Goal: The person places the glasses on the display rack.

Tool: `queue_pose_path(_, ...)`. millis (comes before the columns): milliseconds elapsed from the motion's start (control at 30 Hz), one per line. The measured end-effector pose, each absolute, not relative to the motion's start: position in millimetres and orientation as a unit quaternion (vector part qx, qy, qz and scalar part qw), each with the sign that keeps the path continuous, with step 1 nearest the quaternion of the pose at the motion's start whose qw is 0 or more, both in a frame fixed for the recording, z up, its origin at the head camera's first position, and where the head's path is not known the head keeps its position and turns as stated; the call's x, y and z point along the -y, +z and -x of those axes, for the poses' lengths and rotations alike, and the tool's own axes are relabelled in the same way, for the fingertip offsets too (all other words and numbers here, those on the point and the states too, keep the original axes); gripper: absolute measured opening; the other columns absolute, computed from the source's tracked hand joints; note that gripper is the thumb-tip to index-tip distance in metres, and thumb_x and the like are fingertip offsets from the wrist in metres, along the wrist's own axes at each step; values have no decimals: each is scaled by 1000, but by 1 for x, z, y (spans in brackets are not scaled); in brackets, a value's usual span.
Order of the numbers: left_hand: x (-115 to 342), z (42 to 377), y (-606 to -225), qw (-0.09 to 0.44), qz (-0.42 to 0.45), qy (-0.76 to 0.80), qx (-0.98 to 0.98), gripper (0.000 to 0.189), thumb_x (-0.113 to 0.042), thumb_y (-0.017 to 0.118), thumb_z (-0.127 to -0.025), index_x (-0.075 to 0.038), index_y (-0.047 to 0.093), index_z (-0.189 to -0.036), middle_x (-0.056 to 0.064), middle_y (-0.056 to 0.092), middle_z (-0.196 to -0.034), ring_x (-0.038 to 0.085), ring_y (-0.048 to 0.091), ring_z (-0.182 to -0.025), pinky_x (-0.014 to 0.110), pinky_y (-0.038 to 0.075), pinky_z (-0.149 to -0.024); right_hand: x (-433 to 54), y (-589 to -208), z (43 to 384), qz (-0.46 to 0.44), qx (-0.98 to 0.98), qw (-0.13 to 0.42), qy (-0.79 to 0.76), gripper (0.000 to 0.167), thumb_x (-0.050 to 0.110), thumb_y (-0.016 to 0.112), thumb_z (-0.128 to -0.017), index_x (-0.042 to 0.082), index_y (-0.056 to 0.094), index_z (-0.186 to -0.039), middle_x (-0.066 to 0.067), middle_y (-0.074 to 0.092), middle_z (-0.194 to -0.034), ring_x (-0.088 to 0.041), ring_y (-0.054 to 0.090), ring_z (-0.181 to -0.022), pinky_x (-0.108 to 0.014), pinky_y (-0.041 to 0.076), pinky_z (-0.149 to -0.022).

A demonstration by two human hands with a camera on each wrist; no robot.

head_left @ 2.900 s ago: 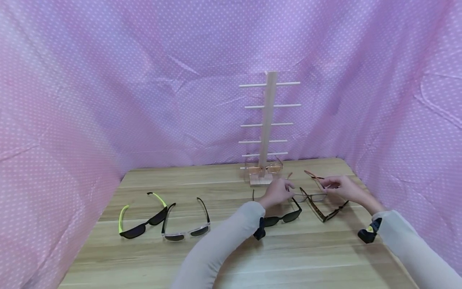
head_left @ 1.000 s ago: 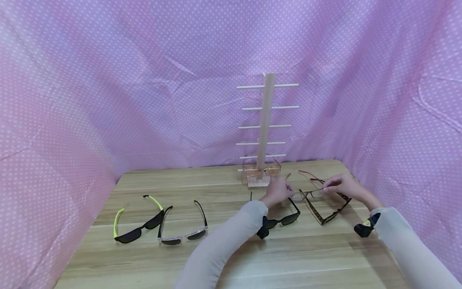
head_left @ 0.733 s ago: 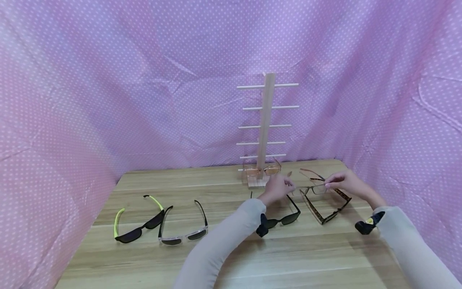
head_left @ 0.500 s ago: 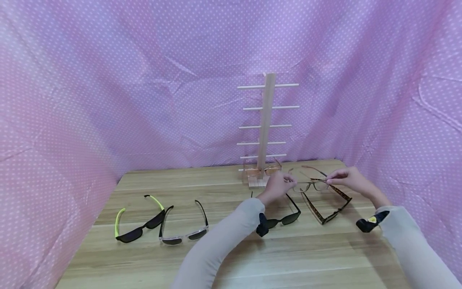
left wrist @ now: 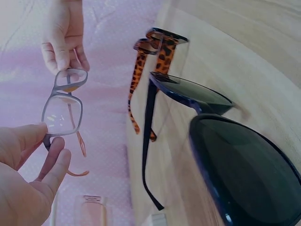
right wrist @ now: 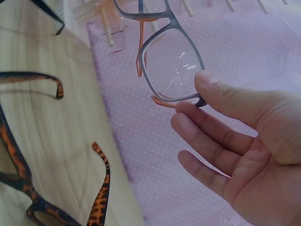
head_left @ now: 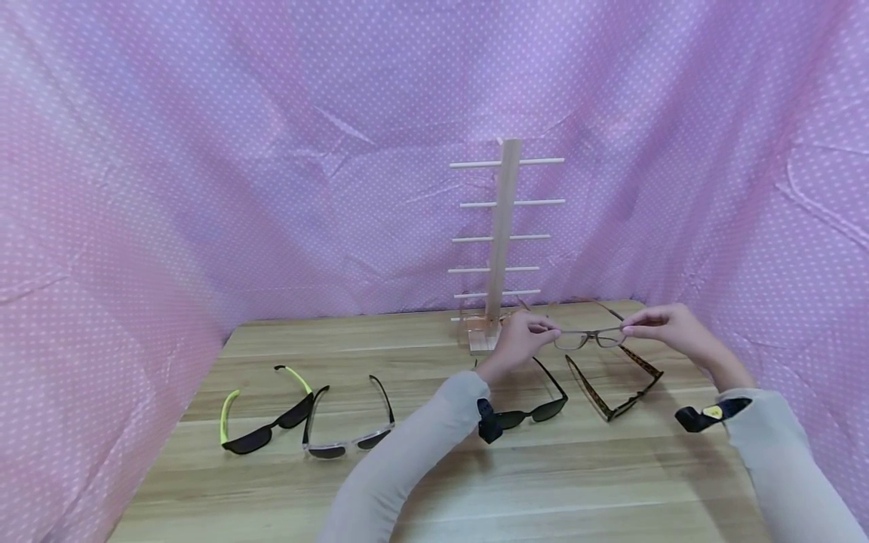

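Note:
Between both hands a pair of grey-framed clear eyeglasses (head_left: pixel 592 334) is held above the table, lenses toward me. My left hand (head_left: pixel 521 339) pinches one outer corner of the frame, and my right hand (head_left: pixel 668 329) pinches the opposite corner. In the right wrist view the thumb and forefinger grip the frame corner beside the clear lens (right wrist: pixel 174 66); orange-brown temple tips show behind it. Tortoiseshell glasses (head_left: pixel 614 411) lie on the table below the held pair. Black sunglasses (left wrist: pixel 244 165) lie under my left forearm, partly hidden by it in the head view.
A wooden display stand (head_left: pixel 504 234) with several white pegs stands at the back; orange-tinted glasses (head_left: pixel 475 323) hang on its lowest level, partly behind my left hand. Sunglasses with yellow-green temples (head_left: pixel 251 440) and clear-framed sunglasses (head_left: pixel 346 446) lie on the left of the wooden table (head_left: pixel 237 505).
Both hands have taken hold of the grey eyeglasses and raised them from the table, away from the tortoiseshell pair. The right hand has moved up and to the right.

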State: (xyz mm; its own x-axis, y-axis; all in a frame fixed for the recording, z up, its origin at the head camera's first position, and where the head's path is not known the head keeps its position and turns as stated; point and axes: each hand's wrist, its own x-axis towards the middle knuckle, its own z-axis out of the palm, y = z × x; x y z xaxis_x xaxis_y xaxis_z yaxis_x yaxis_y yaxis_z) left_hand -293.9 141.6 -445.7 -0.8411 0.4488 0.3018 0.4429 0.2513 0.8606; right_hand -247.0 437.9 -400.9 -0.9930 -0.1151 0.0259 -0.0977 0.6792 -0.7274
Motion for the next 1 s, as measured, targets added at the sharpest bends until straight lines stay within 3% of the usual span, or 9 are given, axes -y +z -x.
queue_pose_path(233,-131,284,-438,8,-279,563,-778,13,-16,76,-93,-9,81,-103,7,70,-114,3,68,-92,13,55,-80,-434,-394,239,69,-906,10,-418,38,26,73,-96,-2,70,-121,15,76,-101,6,65,-95,-10,47,-83)
queue_pose_path(600,-113,265,-419,-15,-280,570,-772,12,-16,79,-90,-11,82,-101,5,67,-105,0,66,-87,12,56,-78,-418,-377,224,92,-896,-20,-435,33,24,74,-95,-1,72,-116,12,78,-102,-1,68,-101,-8,47,-84)
queue_pose_path(800,-97,256,-411,-29,-298,566,-768,14,-16,78,-91,-7,81,-102,7,67,-108,3,61,-96,13,56,-81,-405,-370,222,113,-899,-23,-422,29,22,74,-95,1,74,-114,11,78,-102,5,67,-97,-9,50,-83)
queue_pose_path(1000,-75,253,-409,-28,-285,568,-772,14,-15,79,-90,-6,81,-101,9,66,-109,8,62,-100,15,57,-83,-385,-367,226,171,-893,-28,-416,20,8,74,-93,-3,75,-110,6,79,-99,5,69,-90,-11,54,-81)
